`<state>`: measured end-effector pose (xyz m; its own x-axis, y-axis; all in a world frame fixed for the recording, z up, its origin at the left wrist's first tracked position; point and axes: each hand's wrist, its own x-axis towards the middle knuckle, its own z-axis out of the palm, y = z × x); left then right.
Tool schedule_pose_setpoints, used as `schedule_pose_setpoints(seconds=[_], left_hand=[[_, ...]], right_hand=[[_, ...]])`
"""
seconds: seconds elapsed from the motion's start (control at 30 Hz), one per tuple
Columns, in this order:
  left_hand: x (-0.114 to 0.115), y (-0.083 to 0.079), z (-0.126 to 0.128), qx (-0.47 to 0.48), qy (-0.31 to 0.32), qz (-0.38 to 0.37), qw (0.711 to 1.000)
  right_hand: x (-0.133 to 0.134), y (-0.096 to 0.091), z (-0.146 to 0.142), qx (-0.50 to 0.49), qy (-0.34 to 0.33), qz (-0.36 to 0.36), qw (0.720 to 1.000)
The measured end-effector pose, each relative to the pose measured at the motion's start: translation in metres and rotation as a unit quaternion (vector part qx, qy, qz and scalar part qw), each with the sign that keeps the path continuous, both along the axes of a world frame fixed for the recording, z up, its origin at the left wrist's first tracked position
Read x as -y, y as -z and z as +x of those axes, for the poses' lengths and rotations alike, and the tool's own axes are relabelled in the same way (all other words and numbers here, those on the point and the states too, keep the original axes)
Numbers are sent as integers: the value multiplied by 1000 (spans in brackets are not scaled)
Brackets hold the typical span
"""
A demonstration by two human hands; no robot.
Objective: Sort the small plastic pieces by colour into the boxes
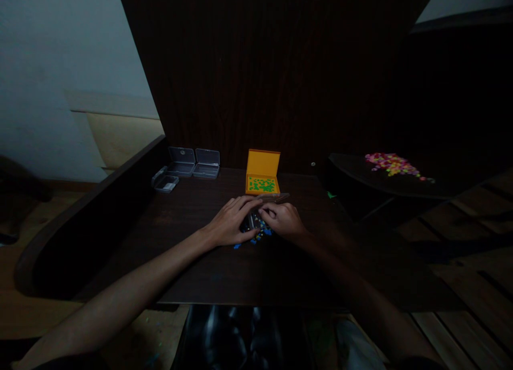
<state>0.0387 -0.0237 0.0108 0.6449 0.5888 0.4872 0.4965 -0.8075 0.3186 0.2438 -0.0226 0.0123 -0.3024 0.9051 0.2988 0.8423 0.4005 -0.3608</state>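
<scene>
Rather see-through, the open box (252,220).

Room leftward — yellow box (263,163) (open) ahead

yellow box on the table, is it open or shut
Open: the yellow box has its lid raised at the back, with green pieces visible inside.

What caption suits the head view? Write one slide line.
Left hand and right hand at a clear box, blue pieces nearby, open yellow case behind.
</scene>
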Motion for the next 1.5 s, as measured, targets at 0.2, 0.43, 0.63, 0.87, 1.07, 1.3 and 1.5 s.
schedule_pose_setpoints(seconds=[0.2,0.43,0.63,0.87,1.07,1.3,1.5], left_hand=[[0,-2,0,-7,0,2,1000],[0,0,-1,-2,2,-1,1000],[0,-1,-1,0,2,5,1000],[-1,-1,-1,-6,3,9,1000],[-1,0,-1,2,6,5,1000],[-2,-1,-1,0,3,4,1000],[-3,-1,-2,25,3,0,1000]], right_hand=[[0,1,-1,9,17,12,1000],[0,2,0,-11,7,14,1000],[0,3,1,-45,2,30,999],[-2,7,1,-69,-16,63,996],[-5,11,4,-67,-31,65,995],[-6,11,5,-55,-28,57,996],[-3,7,4,-76,-17,77,994]])
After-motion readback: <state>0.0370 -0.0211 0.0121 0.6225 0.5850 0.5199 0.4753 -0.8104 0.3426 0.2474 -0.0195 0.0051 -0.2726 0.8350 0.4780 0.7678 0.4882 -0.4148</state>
